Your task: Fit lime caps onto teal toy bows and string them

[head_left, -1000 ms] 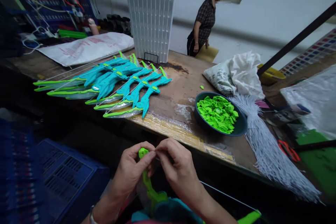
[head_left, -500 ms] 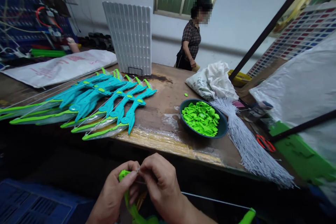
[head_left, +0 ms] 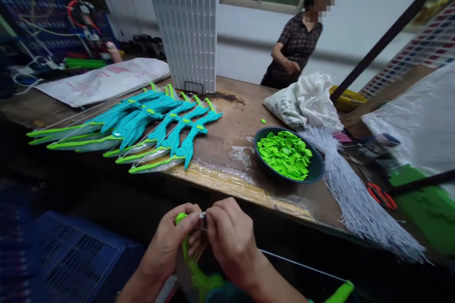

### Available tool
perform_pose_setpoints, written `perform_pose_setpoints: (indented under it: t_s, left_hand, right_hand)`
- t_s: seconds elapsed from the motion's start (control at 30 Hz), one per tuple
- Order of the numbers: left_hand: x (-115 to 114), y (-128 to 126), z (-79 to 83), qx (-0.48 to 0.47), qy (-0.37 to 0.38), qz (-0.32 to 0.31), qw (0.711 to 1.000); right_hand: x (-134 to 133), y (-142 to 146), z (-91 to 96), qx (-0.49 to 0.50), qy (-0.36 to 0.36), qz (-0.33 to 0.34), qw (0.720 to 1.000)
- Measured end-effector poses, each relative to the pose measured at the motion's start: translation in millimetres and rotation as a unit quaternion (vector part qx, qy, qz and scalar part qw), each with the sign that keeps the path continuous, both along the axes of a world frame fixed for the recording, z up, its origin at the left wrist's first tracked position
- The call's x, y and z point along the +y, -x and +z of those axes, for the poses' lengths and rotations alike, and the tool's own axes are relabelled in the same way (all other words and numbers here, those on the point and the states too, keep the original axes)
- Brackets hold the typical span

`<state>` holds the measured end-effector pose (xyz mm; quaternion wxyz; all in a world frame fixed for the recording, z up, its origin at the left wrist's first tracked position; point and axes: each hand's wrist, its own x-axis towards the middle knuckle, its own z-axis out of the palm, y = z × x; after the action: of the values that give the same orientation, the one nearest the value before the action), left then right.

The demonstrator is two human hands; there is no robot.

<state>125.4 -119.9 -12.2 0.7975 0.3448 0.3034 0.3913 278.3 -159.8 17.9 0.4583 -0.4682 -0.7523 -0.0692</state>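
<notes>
Below the table's front edge, my left hand (head_left: pixel 174 234) is closed around the green tip of a toy bow (head_left: pixel 194 270). My right hand (head_left: pixel 232 236) pinches a white string (head_left: pixel 202 216), which shows as a small loop or knot between the fingertips of both hands. More of the string runs right from behind my right wrist to the bow's other green end (head_left: pixel 340 292). The bow's middle is dark and partly hidden by my right forearm. Several teal and green toy bows (head_left: pixel 170 128) lie overlapped on the table's left side.
On the table (head_left: pixel 231 132) stand a dark bowl (head_left: pixel 261 170) of green plastic pieces, a bundle of white strings (head_left: pixel 351 194), red-handled scissors (head_left: pixel 381 195) and a white sack (head_left: pixel 302 102). A blue crate (head_left: pixel 81 255) is at lower left. Behind the table is a person (head_left: pixel 300 38).
The view has shifted, so the table's things sit farther right. The person behind the table has come nearer and turned somewhat. Both hands remain together at the bow's tip, the string loop now showing more clearly.
</notes>
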Motion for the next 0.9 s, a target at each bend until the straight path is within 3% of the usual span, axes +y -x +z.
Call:
perform_pose_setpoints:
  t_s: [0.23, 0.4, 0.5, 0.6, 0.77, 0.9]
  left_hand:
    - [-1, -2, 3.9, 0.002, -0.007, -0.001, 1.0]
    - [-4, 3, 1.3, 0.029, -0.021, -0.008, 0.999]
    - [-2, 7, -2.2, 0.046, -0.042, -0.024, 0.998]
    - [0, 9, -5.8, 0.062, -0.059, -0.028, 0.996]
    - [-2, 10, -6.5, 0.087, -0.072, -0.002, 0.994]
    - [-4, 6, -1.7, 0.096, -0.068, -0.001, 0.993]
  right_hand:
    - [-5, -6, 9.4, 0.074, 0.127, 0.058, 0.987]
    - [-3, -3, 14.9, 0.068, 0.14, 0.072, 0.985]
    - [0, -5, 16.8, -0.001, 0.124, 0.052, 0.991]
    - [-2, -12, 20.6, -0.131, 0.111, 0.035, 0.985]
    - [-19, -27, 46.1, -0.375, 0.146, 0.052, 0.914]
    - [-27, -34, 62.5, -0.416, 0.172, 0.065, 0.891]
